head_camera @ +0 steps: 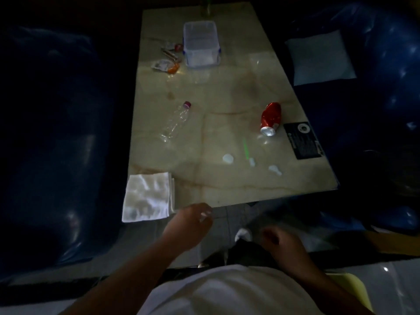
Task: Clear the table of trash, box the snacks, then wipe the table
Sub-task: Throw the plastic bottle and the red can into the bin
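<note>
On the beige marble table [227, 105] lie a crushed clear plastic bottle [176, 121] with a purple cap, a dented red can [271, 118], a green stick [246, 148] and small white scraps [228, 158]. A clear plastic box [200, 44] stands at the far end, with snack packets [167, 64] beside it on the left. A folded white cloth [147, 196] lies on the near left corner. My left hand [189, 221] hovers at the near table edge, fingers curled, something small and white at its fingertips. My right hand [284, 242] hangs loosely closed below the table edge.
Dark blue glossy sofas flank the table, left [52, 137] and right [375, 64], with a pale cushion [320, 57] on the right one. A black card [303, 139] lies near the table's right edge. A green bottle [205, 6] stands at the far end.
</note>
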